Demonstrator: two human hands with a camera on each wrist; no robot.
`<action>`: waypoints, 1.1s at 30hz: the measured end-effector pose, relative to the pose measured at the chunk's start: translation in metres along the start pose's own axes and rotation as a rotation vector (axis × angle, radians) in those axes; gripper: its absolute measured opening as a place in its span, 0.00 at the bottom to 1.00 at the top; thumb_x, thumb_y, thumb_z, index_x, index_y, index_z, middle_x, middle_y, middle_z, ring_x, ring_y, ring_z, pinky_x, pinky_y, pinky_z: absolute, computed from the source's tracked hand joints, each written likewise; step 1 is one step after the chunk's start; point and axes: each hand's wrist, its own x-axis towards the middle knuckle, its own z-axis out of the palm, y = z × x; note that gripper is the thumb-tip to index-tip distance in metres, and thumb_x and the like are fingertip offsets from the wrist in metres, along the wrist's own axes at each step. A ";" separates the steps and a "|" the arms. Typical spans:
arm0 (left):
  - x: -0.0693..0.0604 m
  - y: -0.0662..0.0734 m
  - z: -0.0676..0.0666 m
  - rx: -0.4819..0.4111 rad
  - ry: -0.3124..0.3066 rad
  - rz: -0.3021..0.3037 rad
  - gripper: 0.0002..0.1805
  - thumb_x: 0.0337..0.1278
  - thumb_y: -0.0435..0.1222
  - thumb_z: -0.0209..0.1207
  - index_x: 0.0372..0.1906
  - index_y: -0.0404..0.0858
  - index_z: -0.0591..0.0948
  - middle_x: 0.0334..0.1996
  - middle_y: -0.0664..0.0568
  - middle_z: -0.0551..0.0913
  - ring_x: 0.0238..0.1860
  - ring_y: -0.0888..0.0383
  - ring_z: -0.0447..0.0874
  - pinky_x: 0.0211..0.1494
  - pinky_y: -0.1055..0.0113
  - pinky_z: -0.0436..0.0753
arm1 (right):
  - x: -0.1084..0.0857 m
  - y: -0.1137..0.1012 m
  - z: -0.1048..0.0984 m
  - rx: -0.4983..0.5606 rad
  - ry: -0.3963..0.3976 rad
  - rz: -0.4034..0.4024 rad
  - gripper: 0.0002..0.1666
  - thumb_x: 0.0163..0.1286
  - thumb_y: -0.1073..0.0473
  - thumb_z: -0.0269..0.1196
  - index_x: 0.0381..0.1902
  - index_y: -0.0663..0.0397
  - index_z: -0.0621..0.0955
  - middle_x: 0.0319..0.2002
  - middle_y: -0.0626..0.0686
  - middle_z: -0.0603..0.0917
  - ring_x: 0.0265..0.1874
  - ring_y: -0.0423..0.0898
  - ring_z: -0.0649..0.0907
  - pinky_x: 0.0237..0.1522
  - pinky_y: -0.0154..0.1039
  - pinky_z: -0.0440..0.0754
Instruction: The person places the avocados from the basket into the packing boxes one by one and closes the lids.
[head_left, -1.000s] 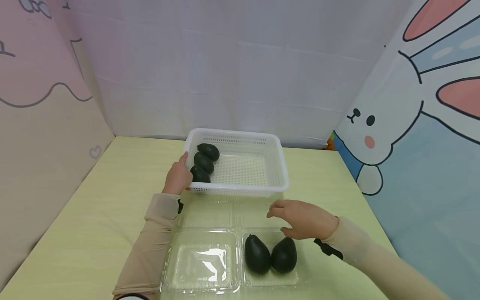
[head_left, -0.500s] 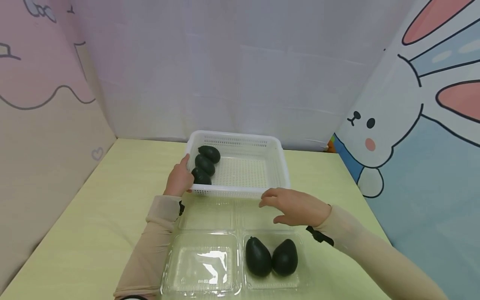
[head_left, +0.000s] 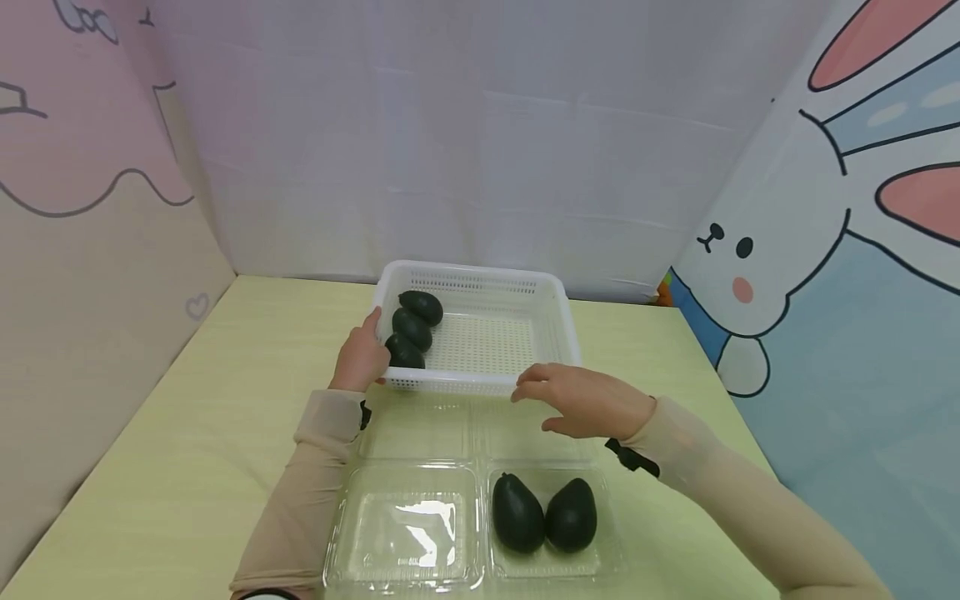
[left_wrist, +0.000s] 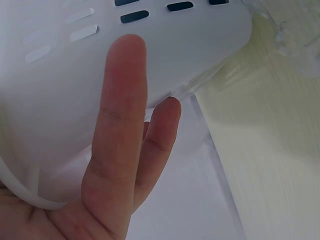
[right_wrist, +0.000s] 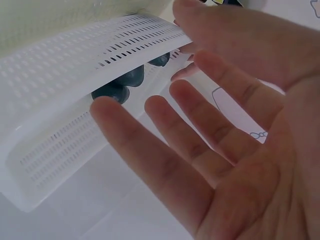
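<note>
In the head view a white plastic basket (head_left: 480,379) stands at the back of the table, with 3 dark green avocados (head_left: 412,329) lined up along its left side. My left hand (head_left: 362,357) holds the basket's left front edge. The left wrist view shows its fingers (left_wrist: 122,115) lying along the outer wall, the rim crossing near the palm. Over the basket's front right rim hovers my right hand (head_left: 585,400), fingers spread and holding nothing. Nearer to me, two more avocados (head_left: 517,514) (head_left: 572,515) lie side by side in the right compartment of clear plastic packaging (head_left: 480,500).
The clear packaging's left compartment (head_left: 405,533) reflects light, and its far half reaches up to the basket's front wall. A pale yellow table (head_left: 187,433) carries everything. A white cloth wall (head_left: 480,167) rises behind, with printed panels at both sides.
My right hand has moved forward and slightly left, from above the packaged avocados to the basket's front rim. The left hand stays at the basket edge.
</note>
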 end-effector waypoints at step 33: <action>0.002 0.001 0.000 0.008 0.006 -0.003 0.42 0.60 0.25 0.46 0.78 0.45 0.47 0.59 0.29 0.66 0.51 0.35 0.73 0.20 0.64 0.83 | 0.024 0.006 -0.013 -0.008 -0.022 0.017 0.28 0.58 0.56 0.72 0.57 0.50 0.79 0.58 0.52 0.76 0.56 0.49 0.77 0.56 0.43 0.79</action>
